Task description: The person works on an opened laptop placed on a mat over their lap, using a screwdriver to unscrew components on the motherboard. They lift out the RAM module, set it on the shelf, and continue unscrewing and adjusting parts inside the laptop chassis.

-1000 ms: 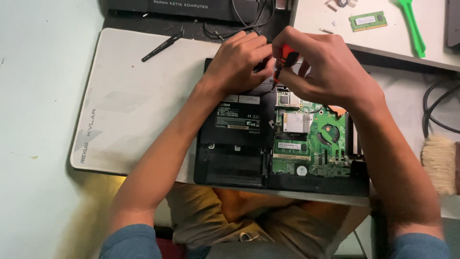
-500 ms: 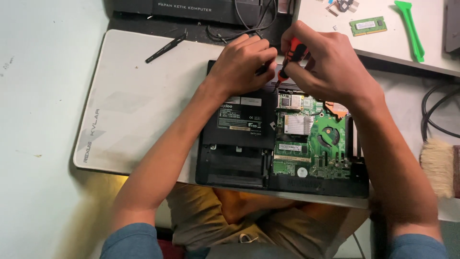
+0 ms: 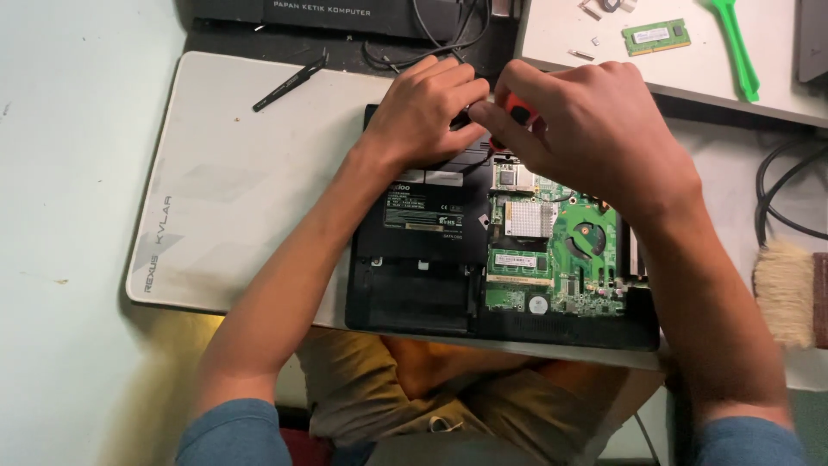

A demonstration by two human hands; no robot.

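Observation:
An opened black laptop (image 3: 414,259) lies bottom-up on a white desk mat (image 3: 233,198), its green circuit board (image 3: 561,250) bare on the right half. My right hand (image 3: 586,129) grips a screwdriver with a red and black handle (image 3: 516,110), held over the laptop's far edge. My left hand (image 3: 427,108) rests with curled fingers on that same far edge, touching the screwdriver's tip area. What lies under the fingers is hidden.
A black pry tool (image 3: 289,82) lies on the mat's far left. A loose green memory module (image 3: 657,36) and a green plastic tool (image 3: 735,47) sit on a white board at back right. A brush (image 3: 789,293) and black cables (image 3: 776,190) lie right. A black keyboard box (image 3: 328,13) stands behind.
Both hands have stayed over the laptop's far edge with small shifts; the screwdriver handle has turned slightly in my right hand.

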